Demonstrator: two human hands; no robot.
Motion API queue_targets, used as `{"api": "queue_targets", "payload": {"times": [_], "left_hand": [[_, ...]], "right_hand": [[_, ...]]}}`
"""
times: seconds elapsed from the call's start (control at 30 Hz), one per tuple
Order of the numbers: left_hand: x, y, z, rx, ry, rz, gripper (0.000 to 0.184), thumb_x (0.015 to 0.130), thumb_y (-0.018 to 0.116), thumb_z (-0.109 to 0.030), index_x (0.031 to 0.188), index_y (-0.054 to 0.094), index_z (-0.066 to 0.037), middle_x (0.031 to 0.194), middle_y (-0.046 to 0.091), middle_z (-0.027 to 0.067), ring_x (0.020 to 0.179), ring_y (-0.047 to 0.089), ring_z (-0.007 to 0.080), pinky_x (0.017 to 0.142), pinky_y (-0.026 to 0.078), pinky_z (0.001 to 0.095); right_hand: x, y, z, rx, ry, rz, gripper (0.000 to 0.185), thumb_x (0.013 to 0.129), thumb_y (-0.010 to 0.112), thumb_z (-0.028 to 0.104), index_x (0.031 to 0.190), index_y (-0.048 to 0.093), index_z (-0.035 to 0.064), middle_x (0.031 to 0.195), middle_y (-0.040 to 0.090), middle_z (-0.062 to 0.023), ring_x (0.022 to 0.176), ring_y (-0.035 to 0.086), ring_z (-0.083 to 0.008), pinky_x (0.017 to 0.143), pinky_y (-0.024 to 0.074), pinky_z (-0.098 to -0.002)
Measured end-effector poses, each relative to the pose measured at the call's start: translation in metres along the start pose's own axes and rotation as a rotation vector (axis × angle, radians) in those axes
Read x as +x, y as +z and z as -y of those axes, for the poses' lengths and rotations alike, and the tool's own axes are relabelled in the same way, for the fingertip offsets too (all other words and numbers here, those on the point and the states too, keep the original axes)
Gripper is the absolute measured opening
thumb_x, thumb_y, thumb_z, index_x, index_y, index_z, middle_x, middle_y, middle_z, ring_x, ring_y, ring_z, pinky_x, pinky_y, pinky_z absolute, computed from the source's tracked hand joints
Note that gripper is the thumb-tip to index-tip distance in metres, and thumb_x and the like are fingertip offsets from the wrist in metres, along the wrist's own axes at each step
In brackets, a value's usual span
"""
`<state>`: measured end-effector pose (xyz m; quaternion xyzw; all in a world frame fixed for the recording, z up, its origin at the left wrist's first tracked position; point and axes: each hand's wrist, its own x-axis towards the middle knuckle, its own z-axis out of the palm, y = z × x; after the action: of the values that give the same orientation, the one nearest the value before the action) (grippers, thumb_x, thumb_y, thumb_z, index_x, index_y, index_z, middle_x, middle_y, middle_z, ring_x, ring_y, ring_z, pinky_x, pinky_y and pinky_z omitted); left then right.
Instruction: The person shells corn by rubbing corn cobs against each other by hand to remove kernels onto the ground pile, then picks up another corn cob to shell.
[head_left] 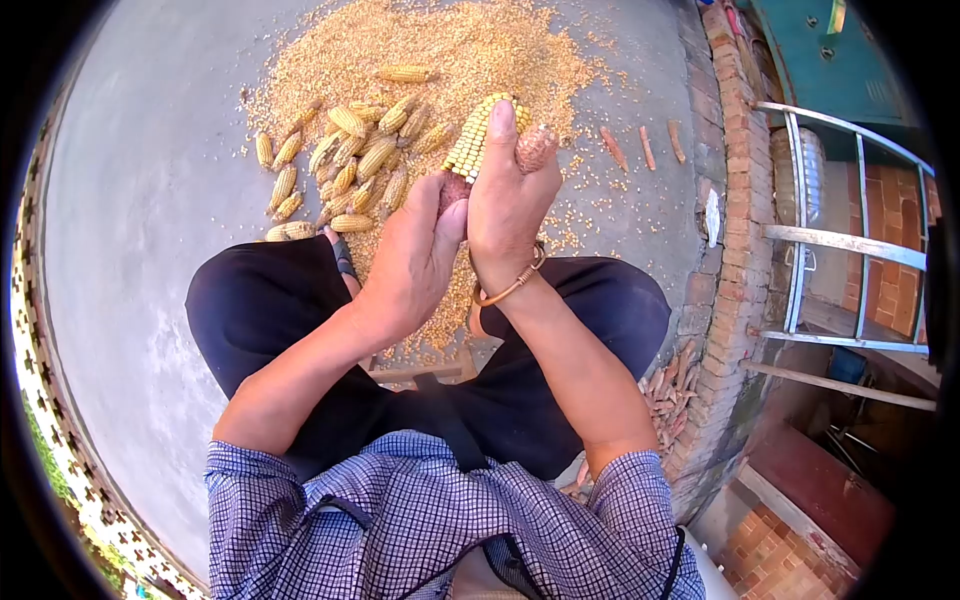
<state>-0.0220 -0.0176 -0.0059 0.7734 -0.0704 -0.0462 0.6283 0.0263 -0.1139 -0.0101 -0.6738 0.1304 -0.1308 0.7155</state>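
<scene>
A partly shelled corn cob [478, 140] with yellow kernels on its upper part is between my hands. My left hand [415, 250] is closed round its bare reddish lower end. My right hand [510, 200] is wrapped round a bare reddish cob [536, 147], whose tip sticks out past the fingers, and its thumb lies up along the yellow kernels. Beyond my hands, loose kernels [440, 40] are spread in a wide pile. Several unshelled cobs [376, 158] lie heaped to the left of my hands.
Three bare cobs [648, 147] lie on the grey floor to the right. A low brick edge [738, 230] runs along the right side, with a metal railing [850, 240] beyond it. More bare cobs [672, 395] are piled by the bricks. My knees flank the kernels.
</scene>
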Motion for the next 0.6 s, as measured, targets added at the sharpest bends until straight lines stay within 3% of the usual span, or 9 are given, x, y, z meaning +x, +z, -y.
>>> {"api": "queue_targets", "payload": {"times": [0.03,0.1,0.13,0.2,0.27,0.3,0.4,0.6], "left_hand": [[-0.003,-0.002,-0.012,-0.319,-0.177,0.038,0.025,0.105,0.042,-0.025,0.109,0.045,-0.001,0.072,0.044,0.0005,0.048,0.038,0.006,0.043,0.036,0.0226],[0.002,-0.02,-0.019,-0.873,-0.393,0.148,0.031,0.105,0.039,-0.031,0.11,0.047,-0.001,0.071,0.041,-0.0001,0.044,0.034,0.0042,0.038,0.031,0.0204],[0.003,-0.028,-0.022,-1.148,-0.498,0.203,0.034,0.106,0.038,-0.033,0.111,0.047,-0.001,0.07,0.04,-0.0004,0.041,0.031,0.0034,0.036,0.028,0.0192],[0.002,-0.036,-0.025,-1.24,-0.584,0.275,0.04,0.106,0.032,-0.04,0.112,0.047,-0.004,0.07,0.039,0.0001,0.041,0.03,0.0047,0.037,0.028,0.0201],[-0.001,-0.035,-0.023,-1.352,-0.628,0.308,0.044,0.106,0.031,-0.041,0.116,0.047,-0.002,0.07,0.039,0.0003,0.041,0.031,0.0049,0.037,0.029,0.0205],[0.0,-0.034,-0.02,-1.33,-0.583,0.366,0.05,0.105,0.029,-0.043,0.123,0.047,0.001,0.069,0.038,0.0004,0.04,0.031,0.0048,0.037,0.03,0.021],[0.0,-0.034,-0.022,-1.304,-0.601,0.359,0.054,0.105,0.03,-0.044,0.124,0.045,0.005,0.066,0.037,0.0006,0.038,0.031,0.0036,0.032,0.032,0.0193],[0.003,-0.031,-0.025,-1.146,-0.596,0.338,0.06,0.103,0.029,-0.049,0.123,0.046,0.005,0.068,0.045,0.0051,0.039,0.036,0.0074,0.034,0.038,0.023]], "right_hand": [[0.0,0.001,0.009,0.005,0.0,0.025,0.033,0.099,0.057,0.032,0.082,0.056,0.0036,0.073,0.056,0.0012,0.068,0.049,-0.0054,0.06,0.0416,-0.0256],[0.007,-0.003,0.016,0.065,0.051,0.129,0.037,0.1,0.054,0.039,0.088,0.06,0.0052,0.076,0.057,0.003,0.071,0.051,-0.0053,0.062,0.0427,-0.026],[0.009,-0.008,0.023,0.075,0.182,0.187,0.035,0.1,0.054,0.04,0.093,0.061,0.0065,0.083,0.059,0.0029,0.074,0.053,-0.0056,0.065,0.0445,-0.0257],[0.012,-0.011,0.034,0.205,0.189,0.24,0.031,0.1,0.055,0.038,0.097,0.061,0.0078,0.088,0.06,0.0026,0.077,0.055,-0.006,0.07,0.0463,-0.0256],[0.019,-0.02,0.035,0.126,0.203,0.329,0.029,0.101,0.051,0.033,0.101,0.062,0.0062,0.092,0.063,-0.0005,0.081,0.06,-0.0079,0.077,0.0481,-0.0267],[0.022,-0.024,0.036,0.129,0.207,0.36,0.029,0.101,0.051,0.032,0.102,0.063,0.0054,0.093,0.064,-0.0015,0.082,0.06,-0.0082,0.077,0.0483,-0.0269],[0.022,-0.03,0.039,0.15,0.216,0.402,0.029,0.102,0.05,0.029,0.104,0.064,0.004,0.094,0.066,-0.0029,0.082,0.061,-0.0089,0.077,0.0486,-0.0273],[0.02,-0.034,0.048,0.115,0.212,0.405,0.027,0.1,0.054,0.027,0.102,0.065,0.0034,0.091,0.065,-0.0021,0.082,0.06,-0.0084,0.075,0.0485,-0.0269]]}}
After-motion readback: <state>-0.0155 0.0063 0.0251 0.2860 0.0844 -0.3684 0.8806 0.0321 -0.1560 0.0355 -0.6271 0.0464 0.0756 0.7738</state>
